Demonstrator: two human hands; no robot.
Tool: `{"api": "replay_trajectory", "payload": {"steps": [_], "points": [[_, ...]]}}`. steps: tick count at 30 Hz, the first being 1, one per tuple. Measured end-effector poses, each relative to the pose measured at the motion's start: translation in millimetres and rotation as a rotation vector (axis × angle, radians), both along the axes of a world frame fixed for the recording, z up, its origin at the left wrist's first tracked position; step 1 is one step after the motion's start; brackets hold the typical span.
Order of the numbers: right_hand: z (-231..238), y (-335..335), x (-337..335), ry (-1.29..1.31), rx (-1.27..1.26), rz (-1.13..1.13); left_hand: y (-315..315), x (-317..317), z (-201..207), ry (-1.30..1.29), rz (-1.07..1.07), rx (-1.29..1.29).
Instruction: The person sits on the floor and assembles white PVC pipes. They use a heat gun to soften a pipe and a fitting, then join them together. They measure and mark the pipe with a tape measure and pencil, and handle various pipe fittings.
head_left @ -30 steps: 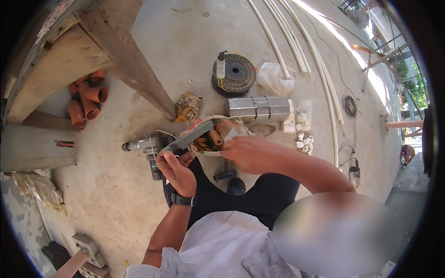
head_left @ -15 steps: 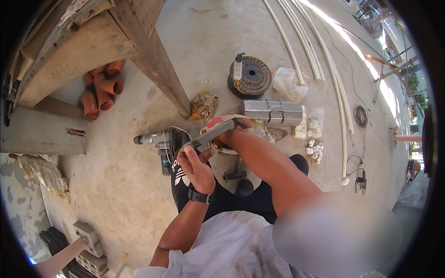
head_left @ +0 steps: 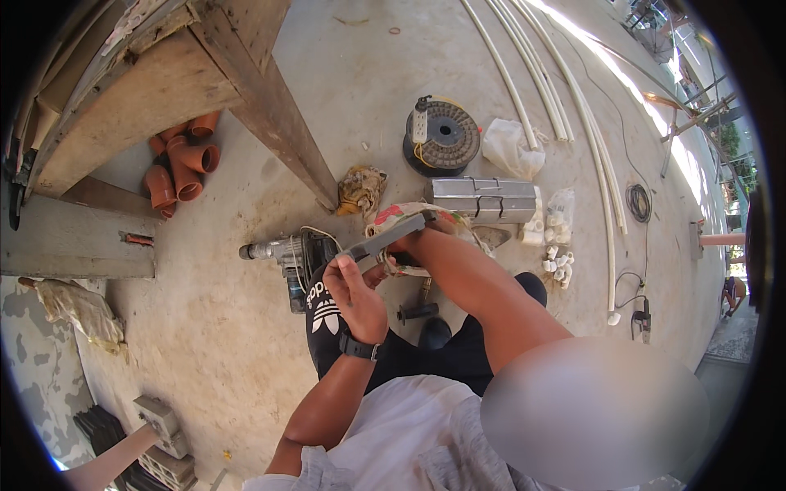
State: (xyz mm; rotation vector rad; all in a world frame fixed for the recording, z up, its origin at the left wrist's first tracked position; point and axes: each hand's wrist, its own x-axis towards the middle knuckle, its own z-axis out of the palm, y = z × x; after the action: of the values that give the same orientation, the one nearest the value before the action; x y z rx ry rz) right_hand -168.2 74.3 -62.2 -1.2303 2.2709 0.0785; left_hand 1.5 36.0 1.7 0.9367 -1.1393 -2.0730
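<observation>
A long, flat grey bar-shaped tool (head_left: 386, 238) slants upward to the right in front of me; its exact kind does not show. The fingers of my left hand (head_left: 358, 301) close on its near end. My right hand (head_left: 408, 242) is behind the bar, at the opening of a bag with a red and pale pattern (head_left: 395, 214). Bar and bag hide its fingers, so whether they hold anything is unclear. A corded power drill (head_left: 286, 252) lies left of the bag, by my knee. Below the bag, a black side handle (head_left: 417, 312) rests between my legs.
Beyond the bag stand a silver metal toolbox (head_left: 485, 196) and a cable reel (head_left: 442, 136). White pipes (head_left: 585, 114) and small white fittings (head_left: 558, 266) lie to the right. A wooden table leg (head_left: 286, 123) and orange pipe elbows (head_left: 187, 164) are at the left.
The grey bar and my left hand have shifted slightly to the right. My right hand stays by the bag, and more of the bag's pattern shows above the bar.
</observation>
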Motion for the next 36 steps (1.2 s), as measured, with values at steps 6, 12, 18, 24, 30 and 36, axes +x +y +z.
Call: {"api": "replay_trajectory", "payload": {"steps": [6,12,18,24,30,36], "points": [[-18,-3,-5,-0.056,0.02,0.001,-1,1,3,0.019,-0.034,0.027],[-39,7,-3,-0.084,-0.133,0.02,-3,-2,4,0.037,-0.027,0.013],[-40,18,20,-0.002,-0.315,0.147,-13,4,4,0.053,-0.036,0.049],[44,41,29,0.04,-0.2,0.175,-25,7,3,0.046,-0.03,0.122],[102,94,56,0.432,-0.209,0.372,-17,8,6,0.019,-0.025,0.107],[113,129,78,0.508,-0.365,0.355,-10,19,7,0.13,-0.093,0.095]]}}
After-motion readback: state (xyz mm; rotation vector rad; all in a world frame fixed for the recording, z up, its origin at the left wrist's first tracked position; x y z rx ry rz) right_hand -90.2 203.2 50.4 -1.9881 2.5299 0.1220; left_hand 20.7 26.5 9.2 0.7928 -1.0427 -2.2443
